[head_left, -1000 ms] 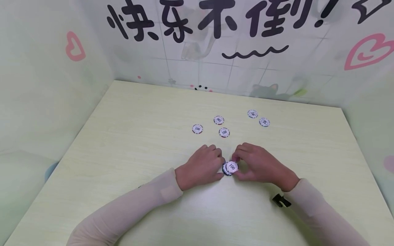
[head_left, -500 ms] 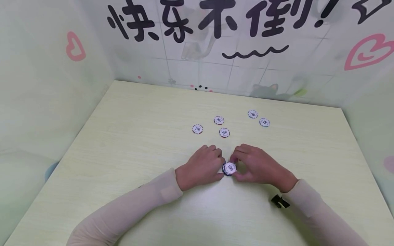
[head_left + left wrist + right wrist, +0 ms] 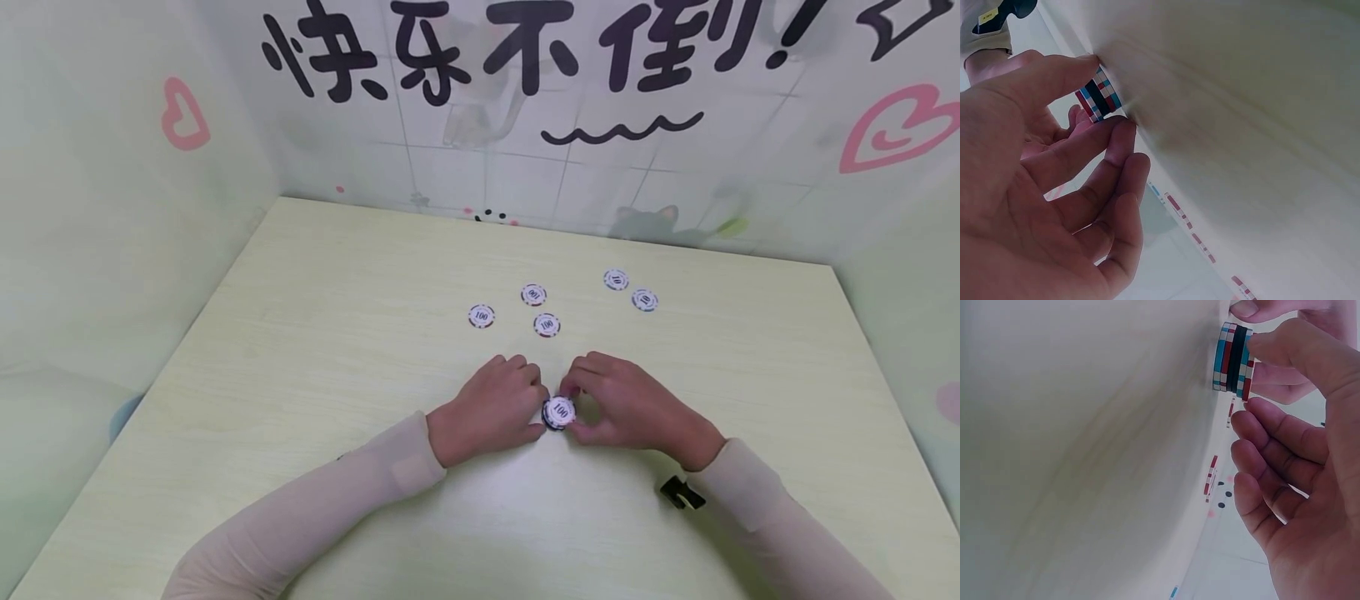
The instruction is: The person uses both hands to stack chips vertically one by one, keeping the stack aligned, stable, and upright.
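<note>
A short stack of poker chips (image 3: 1099,95) with blue, red, white and black edges stands on the table. My left hand (image 3: 491,412) holds it from the left, thumb and index finger at its sides. The top chip (image 3: 559,412), marked 100, lies over the stack, nearly lined up with it. My right hand (image 3: 633,404) pinches this chip from the right between thumb and index finger. In the right wrist view the right thumb touches the upper part of the stack (image 3: 1230,359); the other fingers are loosely bent.
Three chips marked 100, including the front one (image 3: 547,325), lie flat beyond my hands. Two chips marked 10, one of them the nearer chip (image 3: 645,300), lie further right. Printed walls enclose the pale wooden table (image 3: 337,317) at the back and sides.
My right hand has shifted slightly left with the top chip, bringing it from overhanging the stack's right side to nearly over it. The left hand has stayed in place.
</note>
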A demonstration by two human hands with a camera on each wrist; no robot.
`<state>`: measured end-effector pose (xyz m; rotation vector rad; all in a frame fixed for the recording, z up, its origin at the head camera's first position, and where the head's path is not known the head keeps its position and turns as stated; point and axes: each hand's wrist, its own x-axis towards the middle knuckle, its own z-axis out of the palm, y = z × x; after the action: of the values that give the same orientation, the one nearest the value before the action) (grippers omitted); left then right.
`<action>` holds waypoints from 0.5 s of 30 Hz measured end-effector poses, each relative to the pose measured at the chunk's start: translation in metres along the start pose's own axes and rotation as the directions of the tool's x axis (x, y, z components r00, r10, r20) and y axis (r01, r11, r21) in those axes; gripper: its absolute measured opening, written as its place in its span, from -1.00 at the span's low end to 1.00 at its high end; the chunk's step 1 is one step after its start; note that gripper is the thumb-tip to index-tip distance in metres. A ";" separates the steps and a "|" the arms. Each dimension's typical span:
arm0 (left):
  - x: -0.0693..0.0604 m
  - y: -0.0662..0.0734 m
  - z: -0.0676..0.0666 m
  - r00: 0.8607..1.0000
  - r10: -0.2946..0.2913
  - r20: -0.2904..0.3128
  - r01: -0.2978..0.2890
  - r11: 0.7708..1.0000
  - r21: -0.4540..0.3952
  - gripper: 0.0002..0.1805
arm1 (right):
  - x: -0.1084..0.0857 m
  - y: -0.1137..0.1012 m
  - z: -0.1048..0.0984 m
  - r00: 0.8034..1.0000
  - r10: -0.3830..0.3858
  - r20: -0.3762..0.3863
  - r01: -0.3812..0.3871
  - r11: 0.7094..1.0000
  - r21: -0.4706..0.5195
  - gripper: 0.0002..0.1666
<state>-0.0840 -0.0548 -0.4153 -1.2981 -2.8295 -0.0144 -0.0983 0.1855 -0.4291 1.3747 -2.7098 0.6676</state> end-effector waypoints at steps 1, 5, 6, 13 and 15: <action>0.000 0.000 0.000 1.000 -0.001 0.002 0.001 1.000 -0.001 -0.69 | 0.000 0.000 -0.001 1.000 0.001 0.002 -0.001 1.000 0.001 -0.66; 0.001 0.000 -0.001 1.000 -0.010 0.021 0.010 1.000 -0.008 -0.67 | 0.000 0.003 -0.006 1.000 0.011 -0.004 -0.011 1.000 0.003 -0.65; 0.002 0.000 -0.001 1.000 -0.013 0.027 0.014 1.000 -0.008 -0.66 | -0.001 0.005 -0.008 1.000 0.022 -0.010 -0.022 1.000 0.001 -0.65; 0.003 0.001 -0.002 0.999 -0.019 0.047 0.019 1.000 0.000 -0.65 | -0.005 0.028 -0.025 0.985 0.174 -0.008 -0.174 0.985 -0.008 -0.72; 0.003 0.001 -0.002 0.999 -0.018 0.048 0.018 1.000 0.000 -0.66 | -0.006 0.036 -0.030 0.975 0.221 0.008 -0.221 0.975 -0.011 -0.73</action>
<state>-0.0852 -0.0520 -0.4128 -1.2904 -2.8807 0.0164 -0.1272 0.2203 -0.4156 1.0858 -2.8964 0.6589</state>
